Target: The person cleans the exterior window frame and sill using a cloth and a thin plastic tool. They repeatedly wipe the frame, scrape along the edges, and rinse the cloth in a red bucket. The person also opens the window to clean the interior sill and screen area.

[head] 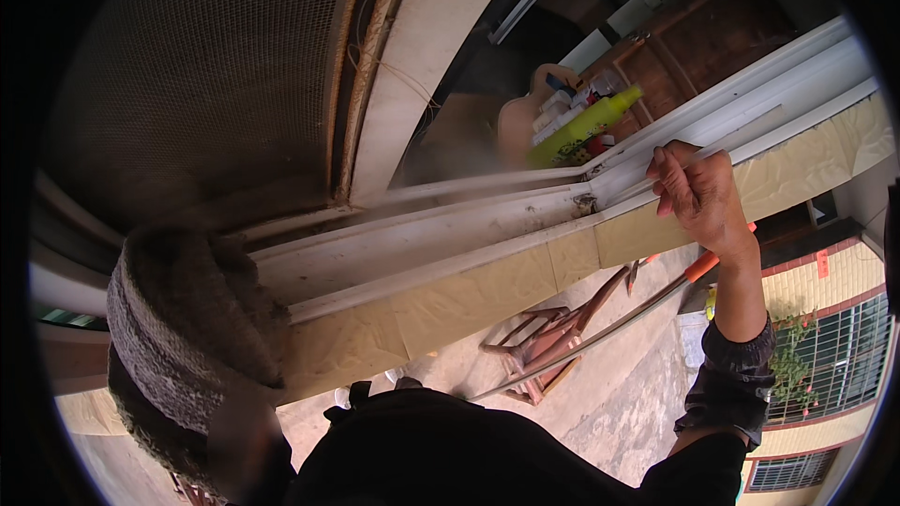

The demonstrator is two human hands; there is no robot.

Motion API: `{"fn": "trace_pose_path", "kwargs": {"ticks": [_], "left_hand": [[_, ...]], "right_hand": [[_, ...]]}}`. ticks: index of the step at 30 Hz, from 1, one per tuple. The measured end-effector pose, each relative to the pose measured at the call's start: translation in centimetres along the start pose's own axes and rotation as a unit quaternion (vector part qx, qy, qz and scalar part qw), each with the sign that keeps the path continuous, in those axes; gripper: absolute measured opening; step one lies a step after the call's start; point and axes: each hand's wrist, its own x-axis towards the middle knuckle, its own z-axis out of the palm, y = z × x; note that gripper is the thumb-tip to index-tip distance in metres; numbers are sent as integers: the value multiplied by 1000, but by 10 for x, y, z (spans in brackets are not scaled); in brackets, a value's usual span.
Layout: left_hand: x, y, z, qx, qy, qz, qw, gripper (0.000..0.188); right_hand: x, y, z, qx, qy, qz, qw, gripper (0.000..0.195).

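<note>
At the lower left, a thick grey towel (190, 344) is bunched against the left end of a white window frame (422, 246). My left hand (242, 439), blurred and partly hidden by the cloth, holds it from below. Toward the right, my right hand (692, 190) is raised at the frame, just right of its dirty corner joint (585, 202). Its fingers are curled in; whether they grip the frame's edge cannot be told. A dusty mesh screen (232, 70) with a rusty edge fills the upper left, beside a pale post with loose thin wire.
Behind the frame stand a yellow-green spray bottle (587, 130), other containers and a brown wooden panel door (710, 35). Beige covering (485, 288) runs along the sill. Below are a wooden chair (548, 358), a long pole with an orange end (702, 266) and a barred window (837, 358).
</note>
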Motion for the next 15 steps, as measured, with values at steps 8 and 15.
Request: {"fn": "trace_pose_path", "kwargs": {"ticks": [8,15], "left_hand": [[0,-1,2,-4,-7,7,1000,62],[0,1,1,3,-7,8,1000,64]], "right_hand": [[-1,15,24,38,32,-13,999,31],[-3,7,18,31,36,20,999,30]]}}
